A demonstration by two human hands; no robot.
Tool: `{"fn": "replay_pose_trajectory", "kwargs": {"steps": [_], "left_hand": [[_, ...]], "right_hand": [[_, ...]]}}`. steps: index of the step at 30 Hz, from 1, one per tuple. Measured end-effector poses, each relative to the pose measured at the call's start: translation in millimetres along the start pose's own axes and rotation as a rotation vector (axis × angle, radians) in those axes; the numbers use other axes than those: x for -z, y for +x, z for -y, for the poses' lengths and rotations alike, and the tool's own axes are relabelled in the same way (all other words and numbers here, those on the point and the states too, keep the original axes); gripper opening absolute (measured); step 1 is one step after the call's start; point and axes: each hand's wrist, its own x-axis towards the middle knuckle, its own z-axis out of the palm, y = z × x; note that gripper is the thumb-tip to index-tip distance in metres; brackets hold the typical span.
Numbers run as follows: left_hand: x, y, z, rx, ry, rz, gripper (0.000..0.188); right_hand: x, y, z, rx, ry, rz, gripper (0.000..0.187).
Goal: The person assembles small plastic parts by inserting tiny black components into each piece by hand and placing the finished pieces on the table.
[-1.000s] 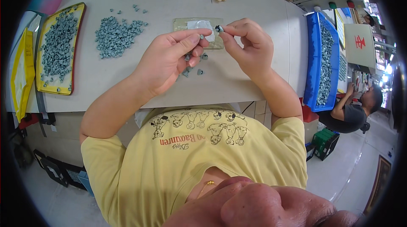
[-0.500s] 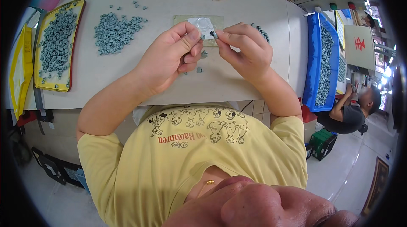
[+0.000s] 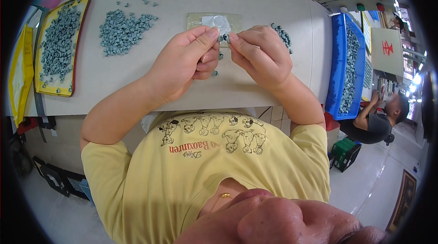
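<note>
My left hand (image 3: 191,57) is closed, thumb pressed on the bent forefinger, with a small grey-green piece (image 3: 221,38) at its fingertips. Facing it, my right hand (image 3: 264,57) pinches a small dark-tipped piece (image 3: 225,37) between thumb and forefinger. The two pieces are very close; whether they touch is too small to tell. Behind the fingertips, a clear round dish (image 3: 220,21) sits on a pale yellowish mat (image 3: 194,18). A couple of loose pieces (image 3: 215,73) lie on the table just below my hands.
Left of my hands spreads a heap of grey-green pieces (image 3: 121,32); farther left stands a yellow tray (image 3: 59,90) of them. More pieces (image 3: 283,36) lie in a group at right. A blue bin (image 3: 335,91) stands beyond the table's right side, near another person (image 3: 372,123).
My right hand has moved slightly left, bringing its piece nearer to the one at my left fingertips. The whole view has shifted a little.
</note>
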Motion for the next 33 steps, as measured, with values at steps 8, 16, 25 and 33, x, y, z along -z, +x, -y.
{"fn": "replay_pose_trajectory", "kwargs": {"steps": [8, 16, 25, 33], "left_hand": [[-1.2, -4.6, 3.7, -0.059, 0.014, -0.027, 0.022], [6.7, -5.8, 8.8, -0.469, 0.346, -0.043, 0.019], [6.4, -10.0, 7.3, -0.673, 0.788, -0.196, 0.012], [6.1, -12.1, 3.8, -0.727, 0.912, -0.210, 0.007]], "right_hand": [[-10.6, 0.8, -0.2, 0.109, -0.004, -0.044, 0.026], [-22.5, 4.2, 3.8, -0.087, 0.213, -0.141, 0.029], [-19.3, 5.2, 6.6, -0.278, 0.182, -0.078, 0.030], [-21.0, 3.8, 4.7, -0.241, 0.187, -0.067, 0.028]]}}
